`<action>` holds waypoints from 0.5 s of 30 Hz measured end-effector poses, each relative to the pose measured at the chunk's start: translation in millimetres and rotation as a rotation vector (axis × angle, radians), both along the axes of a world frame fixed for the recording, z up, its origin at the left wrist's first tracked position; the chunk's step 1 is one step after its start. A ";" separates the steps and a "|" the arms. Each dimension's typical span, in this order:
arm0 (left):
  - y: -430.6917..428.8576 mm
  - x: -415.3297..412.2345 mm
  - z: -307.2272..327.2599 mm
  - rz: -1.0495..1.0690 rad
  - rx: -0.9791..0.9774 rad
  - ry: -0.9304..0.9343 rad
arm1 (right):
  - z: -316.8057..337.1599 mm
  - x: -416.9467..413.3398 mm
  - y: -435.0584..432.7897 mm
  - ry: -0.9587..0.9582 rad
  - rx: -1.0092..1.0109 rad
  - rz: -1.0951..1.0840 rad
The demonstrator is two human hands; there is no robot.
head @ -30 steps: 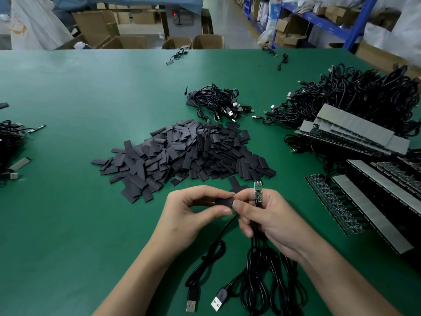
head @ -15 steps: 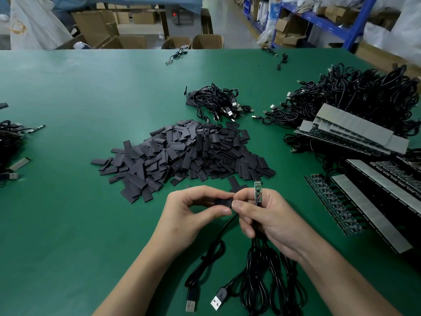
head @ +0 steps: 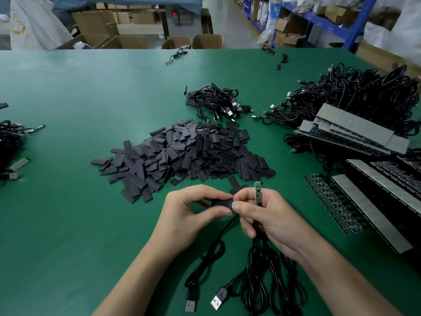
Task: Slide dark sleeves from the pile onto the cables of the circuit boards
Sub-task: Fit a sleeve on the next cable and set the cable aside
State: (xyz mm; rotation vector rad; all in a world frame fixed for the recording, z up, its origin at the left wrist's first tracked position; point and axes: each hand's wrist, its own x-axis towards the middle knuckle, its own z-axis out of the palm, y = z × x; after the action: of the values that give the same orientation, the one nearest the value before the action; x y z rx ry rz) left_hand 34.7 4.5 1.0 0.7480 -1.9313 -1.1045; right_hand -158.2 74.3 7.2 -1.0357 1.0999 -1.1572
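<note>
A big pile of flat dark sleeves (head: 184, 153) lies on the green table (head: 68, 224) just beyond my hands. My left hand (head: 189, 213) pinches one dark sleeve (head: 219, 202) between thumb and fingers. My right hand (head: 266, 217) touches the sleeve's right end with its thumb and forefinger. It also grips a small green circuit board (head: 258, 192) standing upright, along with several black cables (head: 264, 281). These cables hang down to USB plugs (head: 218, 301) near the table's front edge. Whether a cable sits inside the sleeve is hidden by my fingers.
Rows of circuit boards with grey tape strips (head: 369, 201) lie at the right, with a large heap of black cables (head: 355, 94) behind them. A smaller cable bundle (head: 216, 103) sits behind the sleeve pile. More cables (head: 9, 142) lie at the left edge.
</note>
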 end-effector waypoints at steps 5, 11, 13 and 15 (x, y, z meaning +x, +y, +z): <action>0.8 -0.2 -0.6 -0.006 0.040 0.016 | -1.6 -1.2 0.3 -0.011 0.015 0.009; 0.4 -0.3 -1.9 -0.013 0.025 0.013 | -1.0 -0.7 -0.1 -0.006 0.020 0.007; 0.4 0.0 -2.5 -0.009 -0.013 -0.003 | -0.9 0.2 -0.1 0.009 0.014 -0.004; 0.2 0.6 -2.6 -0.005 -0.067 -0.026 | -0.7 1.6 -0.2 0.035 0.002 -0.014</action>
State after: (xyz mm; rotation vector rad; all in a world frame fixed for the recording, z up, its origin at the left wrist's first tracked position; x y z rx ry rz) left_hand 35.4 4.6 -1.6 0.7250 -1.9828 -1.0327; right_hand -156.6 74.1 6.5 -1.0516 1.1375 -1.1528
